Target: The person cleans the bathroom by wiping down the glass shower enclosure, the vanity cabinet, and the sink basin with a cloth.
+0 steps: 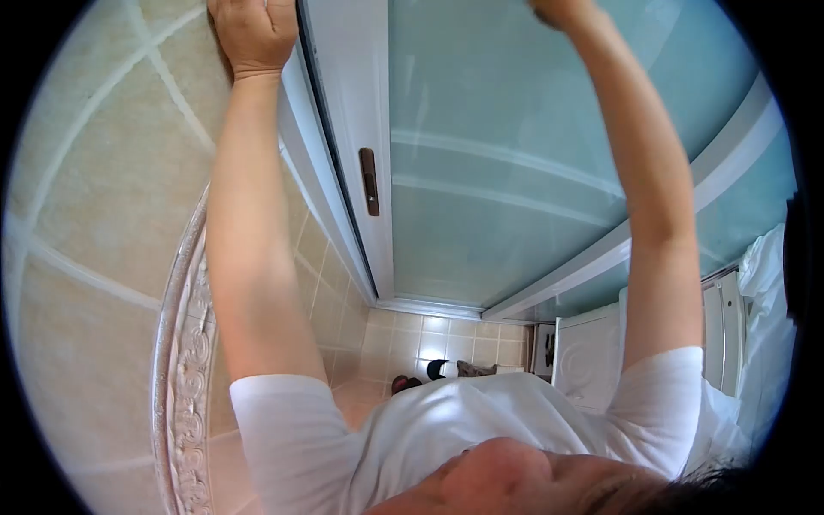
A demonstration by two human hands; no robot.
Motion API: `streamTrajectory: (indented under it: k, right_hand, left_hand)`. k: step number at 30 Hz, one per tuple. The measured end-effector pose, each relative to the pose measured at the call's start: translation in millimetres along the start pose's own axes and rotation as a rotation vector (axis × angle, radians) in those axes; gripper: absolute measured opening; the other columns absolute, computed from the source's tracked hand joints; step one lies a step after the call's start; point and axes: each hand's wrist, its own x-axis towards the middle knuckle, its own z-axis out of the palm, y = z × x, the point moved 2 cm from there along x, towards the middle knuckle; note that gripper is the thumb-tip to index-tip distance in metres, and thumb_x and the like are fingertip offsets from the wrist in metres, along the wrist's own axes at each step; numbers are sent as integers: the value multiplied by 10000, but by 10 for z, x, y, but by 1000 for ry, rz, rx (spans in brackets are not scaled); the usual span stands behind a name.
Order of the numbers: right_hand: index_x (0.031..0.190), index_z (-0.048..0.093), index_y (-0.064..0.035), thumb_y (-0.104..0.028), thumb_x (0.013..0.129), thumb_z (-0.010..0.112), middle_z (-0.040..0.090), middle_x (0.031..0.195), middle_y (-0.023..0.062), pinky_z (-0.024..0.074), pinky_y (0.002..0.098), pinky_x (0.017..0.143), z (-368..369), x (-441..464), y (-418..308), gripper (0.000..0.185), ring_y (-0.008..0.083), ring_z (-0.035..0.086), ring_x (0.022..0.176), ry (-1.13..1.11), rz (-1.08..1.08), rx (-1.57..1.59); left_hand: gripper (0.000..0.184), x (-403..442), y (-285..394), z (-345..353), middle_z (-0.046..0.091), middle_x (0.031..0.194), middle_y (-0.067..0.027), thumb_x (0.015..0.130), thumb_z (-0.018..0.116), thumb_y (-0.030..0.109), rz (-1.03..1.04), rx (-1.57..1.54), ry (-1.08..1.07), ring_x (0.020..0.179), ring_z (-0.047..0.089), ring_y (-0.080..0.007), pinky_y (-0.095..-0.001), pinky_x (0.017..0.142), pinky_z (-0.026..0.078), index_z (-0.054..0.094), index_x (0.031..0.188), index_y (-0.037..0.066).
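Observation:
Both of my arms are raised high. My left hand [254, 33] is at the top edge, beside the tiled wall [94, 197] and the white door frame [309, 146]. It looks closed, with the thumb folded in, and the view cuts off its fingertips. My right hand [568, 10] is in front of the frosted glass panel [506, 112], mostly cut off by the top edge. Its fingers appear curled, with something small and dark at them that I cannot make out. A dark recessed handle [369, 182] is set into the white door stile [350, 94] between my arms.
A moulded decorative tile border [190, 386] runs along the left wall. Below are the tiled floor [395, 339] and dark footwear [403, 384]. A white cabinet [588, 356] and white plastic sheeting [764, 275] stand at right, near a white frame rail [575, 275].

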Motion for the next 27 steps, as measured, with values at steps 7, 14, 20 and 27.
streamTrajectory:
  k: [7, 14, 20, 27]
  right_hand:
    - [1043, 624, -310, -161, 726, 603, 509, 1253, -34, 352, 530, 969, 199, -1246, -1163, 351, 272, 373, 1284, -131, -226, 344]
    - [1156, 521, -288, -171, 777, 564, 435, 1337, -43, 240, 487, 1091, 0, -3081, -1473, 399, 275, 235, 1362, -499, -545, 569]
    - [1183, 494, -305, -134, 764, 585, 418, 1375, -30, 214, 487, 1082, -583, -2611, -147, 462, 253, 298, 1341, -440, -394, 347]
    - [1227, 503, -286, -94, 802, 564, 404, 1375, 99, 358, 458, 972, -1179, -1825, 1238, 470, 313, 402, 1247, -251, 208, -68]
  left_hand:
    - [518, 33, 61, -36, 423, 1311, -259, 869, 394, 289, -24, 0, -26, 1228, 384, -401, -448, 1051, 263, 434, 1255, -54]
    - [416, 53, 18, -3, 485, 1262, -229, 885, 452, 232, 90, -17, 58, 1190, 436, -371, -439, 1011, 317, 499, 1225, -4]
    - [422, 122, 104, -146, 461, 1285, -239, 868, 450, 218, 37, -56, 6, 1201, 421, -390, -444, 1022, 306, 504, 1212, -20]
    - [403, 103, 38, -129, 439, 1310, -240, 880, 460, 190, 60, -45, -12, 1219, 407, -389, -446, 1036, 296, 500, 1232, -3]
